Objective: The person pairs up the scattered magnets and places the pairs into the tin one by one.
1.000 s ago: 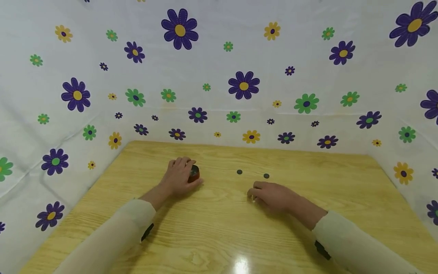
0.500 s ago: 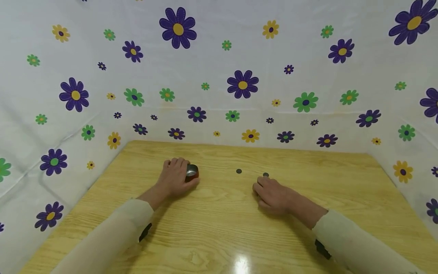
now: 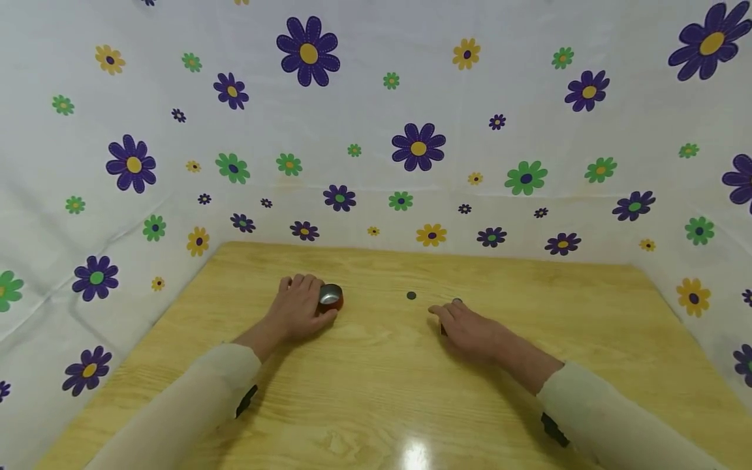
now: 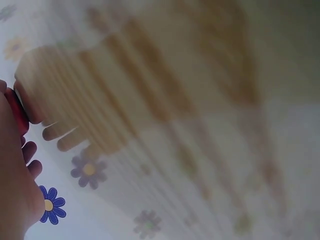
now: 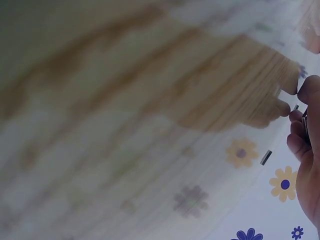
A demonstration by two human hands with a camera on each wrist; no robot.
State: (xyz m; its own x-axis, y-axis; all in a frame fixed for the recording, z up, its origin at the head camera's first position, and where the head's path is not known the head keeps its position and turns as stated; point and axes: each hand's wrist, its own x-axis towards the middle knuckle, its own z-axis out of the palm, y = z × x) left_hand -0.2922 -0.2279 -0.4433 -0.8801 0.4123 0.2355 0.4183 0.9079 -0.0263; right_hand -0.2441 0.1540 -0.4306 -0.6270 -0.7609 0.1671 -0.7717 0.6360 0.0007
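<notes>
In the head view my left hand (image 3: 294, 307) holds a small round red tin (image 3: 336, 305) on the table at left of centre. Its top shows a silvery inside, and its left part is hidden by the fingers. The left wrist view shows the tin's red side (image 4: 18, 111) between fingers and thumb. My right hand (image 3: 472, 329) lies low at the table with the index finger reaching forward. Its other fingers curl round a small dark object (image 5: 306, 129), mostly hidden. A flat dark disc (image 3: 457, 301) is just beyond the knuckles, partly covered; another dark disc (image 3: 411, 296) lies between the hands.
The wooden table (image 3: 364, 398) reflects a bright light near its front. A white flowered cloth (image 3: 352, 111) hangs behind it and along both sides.
My right hand has shifted slightly forward, now partly covering the right disc, and its index finger has straightened. In my left hand the tin has turned so its silvery inside shows.
</notes>
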